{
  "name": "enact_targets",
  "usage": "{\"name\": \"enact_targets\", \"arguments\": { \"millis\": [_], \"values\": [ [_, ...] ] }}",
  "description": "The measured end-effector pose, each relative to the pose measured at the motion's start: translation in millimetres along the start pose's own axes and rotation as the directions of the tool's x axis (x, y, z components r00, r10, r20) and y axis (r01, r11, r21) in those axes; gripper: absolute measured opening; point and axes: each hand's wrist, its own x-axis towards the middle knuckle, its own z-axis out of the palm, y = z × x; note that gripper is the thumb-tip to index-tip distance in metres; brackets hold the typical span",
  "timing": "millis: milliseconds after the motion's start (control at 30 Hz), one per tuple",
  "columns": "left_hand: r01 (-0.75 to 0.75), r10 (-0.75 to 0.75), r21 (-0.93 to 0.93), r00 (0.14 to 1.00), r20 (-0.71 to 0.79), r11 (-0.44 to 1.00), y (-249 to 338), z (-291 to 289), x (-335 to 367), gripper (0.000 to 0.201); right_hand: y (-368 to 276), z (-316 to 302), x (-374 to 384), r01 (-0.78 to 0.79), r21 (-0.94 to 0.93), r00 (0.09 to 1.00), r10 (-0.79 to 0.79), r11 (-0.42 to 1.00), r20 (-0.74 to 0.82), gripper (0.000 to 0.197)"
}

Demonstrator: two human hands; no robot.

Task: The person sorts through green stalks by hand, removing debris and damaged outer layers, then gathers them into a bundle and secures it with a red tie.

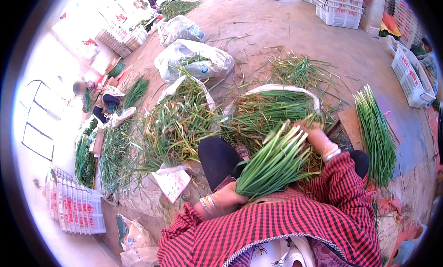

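By the right, a laid bunch [376,138] seems done; the held bunch [274,165] is judged unfinished, with loose leaves [177,126] left farther off. Over the lap, its leafy end is clasped by the left hand [227,196], fingers partly hidden; the right hand's [315,132] fingers are curled by its white stalks, any pinch unclear.

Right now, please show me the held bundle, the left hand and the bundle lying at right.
Held bundle [273,165], head view: middle of its leaves.
Left hand [228,196], head view: back of hand.
Bundle lying at right [378,138], head view: middle of its leaves.
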Motion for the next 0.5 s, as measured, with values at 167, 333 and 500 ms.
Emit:
{"name": "enact_targets", "arguments": {
  "millis": [167,333,500],
  "values": [
    [0.042,-0.046,-0.043,0.994,-0.096,0.998,21,17,16,0.062,-41,3,0,0.097,-0.078,0.992,-0.103,0.992,-0.073,0.030],
    [0.056,-0.088,-0.266,0.990,-0.111,0.962,16,30,17,0.053,-49,-3,-8,0.020,0.196,1.000,-0.022,0.980,0.009,0.024],
    [0.069,-0.095,-0.231,0.990,-0.102,0.971,26,29,25,0.053,-43,-17,-15,0.052,0.243,0.998,-0.042,0.969,-0.046,0.022]
  ]
}}
